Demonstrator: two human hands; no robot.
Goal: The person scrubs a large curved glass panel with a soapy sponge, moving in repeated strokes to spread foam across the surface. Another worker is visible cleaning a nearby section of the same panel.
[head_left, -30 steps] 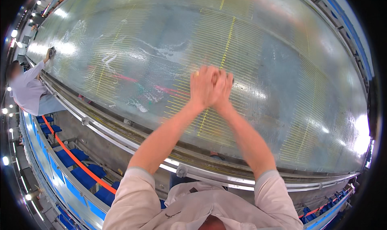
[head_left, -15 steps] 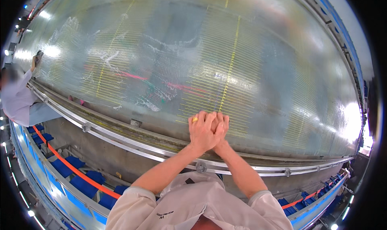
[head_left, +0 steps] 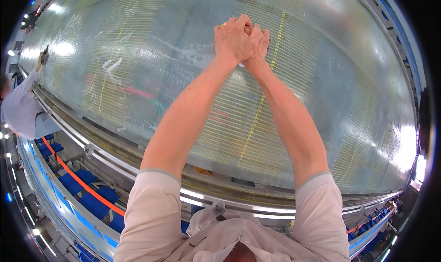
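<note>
I have L hand and R hand pressed together, fingers curled; can't tell what, if anything, they grip beneath. Prob. stacked for 2-arm force. Both over glossy panel, nearer far edge than near. Metal rail along near edge blocks torso; co-worker toward L end.

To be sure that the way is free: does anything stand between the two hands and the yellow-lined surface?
Nothing visible stands between the left hand or right hand and the yellow-lined surface. Directly under the joined hands I cannot tell: they hide it. The metal rail lies nearer the body.
</note>
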